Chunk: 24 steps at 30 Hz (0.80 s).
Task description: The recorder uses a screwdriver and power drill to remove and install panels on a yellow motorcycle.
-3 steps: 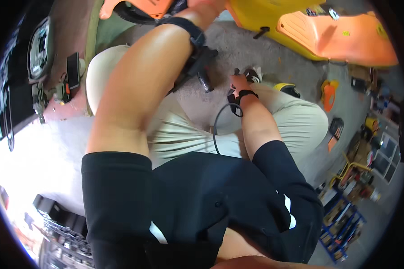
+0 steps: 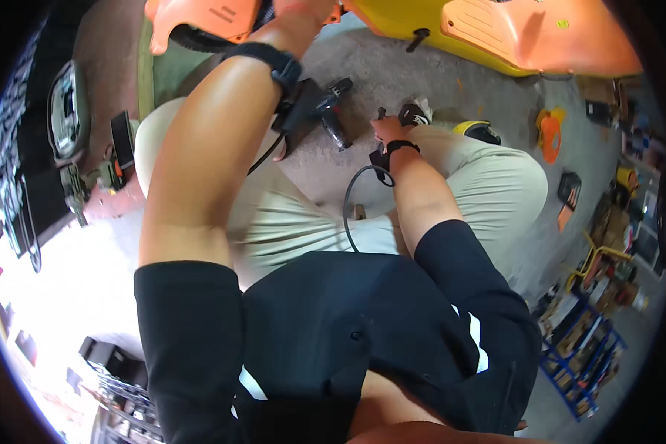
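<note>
- Shifted slightly left since the earlier frame, along with the left forearm (image 2: 211,144), uncovering more of the black pistol-shaped power tool (image 2: 335,129) on the grey concrete floor (image 2: 381,59).
- Beyond and left of the power tool, reaching with the left hand (image 2: 303,9) to the glossy orange plastic panel (image 2: 218,22); cut by the upper edge, so cannot tell finger spread or any contact.
- Just right of the power tool, seemingly curled closed with the right hand (image 2: 387,133) around a short dark rod-like piece (image 2: 381,113); too small to identify.
- For the rod-like piece, expect something light and rigid, best gripped round the middle, leaving the tip free.
- For the orange panel, expect stiff, slick, fairly light moulding, easily scratched; best taken by the lower rim rather than the smooth face.
- For the power tool, expect uneven heft; best lifted by the handle.
</note>
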Motion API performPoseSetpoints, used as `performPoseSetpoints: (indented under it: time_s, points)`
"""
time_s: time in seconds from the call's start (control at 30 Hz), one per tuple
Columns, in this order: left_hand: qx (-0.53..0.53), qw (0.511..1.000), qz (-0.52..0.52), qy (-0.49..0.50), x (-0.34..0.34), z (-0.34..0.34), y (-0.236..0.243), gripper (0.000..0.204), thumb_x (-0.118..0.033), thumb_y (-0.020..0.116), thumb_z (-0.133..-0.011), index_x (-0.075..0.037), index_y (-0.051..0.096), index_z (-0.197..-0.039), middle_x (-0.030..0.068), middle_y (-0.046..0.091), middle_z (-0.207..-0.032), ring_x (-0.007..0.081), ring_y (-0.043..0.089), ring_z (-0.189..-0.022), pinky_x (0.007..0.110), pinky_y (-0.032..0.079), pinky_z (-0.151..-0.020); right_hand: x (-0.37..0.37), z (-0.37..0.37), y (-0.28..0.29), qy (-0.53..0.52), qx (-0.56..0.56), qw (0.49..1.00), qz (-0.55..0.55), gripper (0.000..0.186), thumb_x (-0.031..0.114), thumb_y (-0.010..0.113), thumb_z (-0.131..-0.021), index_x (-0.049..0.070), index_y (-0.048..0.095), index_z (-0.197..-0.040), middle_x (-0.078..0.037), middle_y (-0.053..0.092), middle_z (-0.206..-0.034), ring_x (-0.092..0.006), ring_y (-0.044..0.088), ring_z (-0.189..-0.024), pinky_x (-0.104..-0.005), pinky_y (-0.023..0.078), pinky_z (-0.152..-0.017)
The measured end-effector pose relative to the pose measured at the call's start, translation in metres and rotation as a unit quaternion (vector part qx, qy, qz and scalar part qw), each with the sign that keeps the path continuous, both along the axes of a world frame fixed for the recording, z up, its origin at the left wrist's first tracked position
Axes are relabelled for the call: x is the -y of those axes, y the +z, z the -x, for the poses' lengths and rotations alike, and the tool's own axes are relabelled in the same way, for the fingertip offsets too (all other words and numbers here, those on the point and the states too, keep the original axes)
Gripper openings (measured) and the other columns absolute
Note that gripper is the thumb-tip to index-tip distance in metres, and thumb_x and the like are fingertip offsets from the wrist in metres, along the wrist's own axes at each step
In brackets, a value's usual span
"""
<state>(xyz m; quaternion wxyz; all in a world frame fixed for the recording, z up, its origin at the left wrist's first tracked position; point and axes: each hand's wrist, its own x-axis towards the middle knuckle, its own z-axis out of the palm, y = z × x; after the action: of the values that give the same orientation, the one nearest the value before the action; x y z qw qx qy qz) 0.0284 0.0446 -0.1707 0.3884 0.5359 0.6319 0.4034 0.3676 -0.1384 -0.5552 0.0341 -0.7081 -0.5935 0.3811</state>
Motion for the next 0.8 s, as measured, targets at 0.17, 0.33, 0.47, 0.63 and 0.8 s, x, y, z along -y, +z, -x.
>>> performPoseSetpoints:
  time_s: [0.17, 0.33, 0.47, 0.63, 0.8]
  points:
    - [0.184, 0.974, 0.115, 0.06, 0.012, 0.056, -0.034, 0.034, -0.026, 0.063, -0.097, 0.004, 0.059, -0.113, 0.0101, 0.072, -0.103, 0.02, 0.071, -0.089, 0.029, 0.052, -0.073, -0.003, 0.135, 0.084, -0.195, 0.011, 0.98, 0.022, 0.033, 0.034, 0.063, -0.087, 0.002, 0.068, -0.096, -0.021, 0.067, -0.114, -0.0357, 0.065, -0.106, -0.0437, 0.053, -0.089]
    - [0.209, 0.97, 0.12, 0.022, 0.014, 0.008, -0.004, 0.033, -0.03, 0.065, -0.096, 0.0, 0.061, -0.109, 0.0095, 0.072, -0.102, 0.0174, 0.071, -0.088, 0.026, 0.048, -0.068, -0.01, 0.073, 0.082, -0.209, 0.134, 0.968, 0.041, 0.031, 0.031, 0.057, -0.088, 0.004, 0.072, -0.096, -0.021, 0.067, -0.114, -0.0374, 0.063, -0.111, -0.0447, 0.051, -0.094]
    - [0.197, 0.972, 0.12, 0.041, 0.019, 0.01, 0.008, 0.032, -0.033, 0.065, -0.096, -0.004, 0.062, -0.109, 0.0069, 0.072, -0.102, 0.0152, 0.071, -0.087, 0.024, 0.046, -0.066, -0.067, 0.08, 0.157, 0.041, 0.131, 0.986, -0.09, 0.032, 0.029, 0.055, -0.085, 0.005, 0.074, -0.092, -0.021, 0.071, -0.096, -0.0383, 0.068, -0.096, -0.0465, 0.053, -0.084]
    - [0.16, 0.978, 0.126, 0.054, 0.009, 0.042, -0.012, 0.036, -0.032, 0.059, -0.098, 0.001, 0.061, -0.111, 0.0087, 0.071, -0.094, 0.0183, 0.07, -0.079, 0.026, 0.051, -0.063, -0.128, 0.038, 0.383, 0.176, 0.141, 0.974, 0.01, 0.025, 0.027, 0.056, -0.088, 0.006, 0.07, -0.093, -0.01, 0.069, -0.08, -0.0228, 0.065, -0.065, -0.0357, 0.05, -0.056]
    - [0.14, 0.982, 0.123, -0.01, -0.001, 0.046, -0.023, 0.037, -0.036, 0.057, -0.098, -0.009, 0.058, -0.124, 0.0044, 0.071, -0.108, 0.0155, 0.069, -0.094, 0.025, 0.048, -0.068, -0.052, -0.106, 0.633, -0.076, 0.018, 0.947, -0.311, 0.027, 0.035, 0.059, -0.089, 0.01, 0.071, -0.087, -0.006, 0.072, -0.079, -0.0186, 0.065, -0.067, -0.0334, 0.051, -0.061]
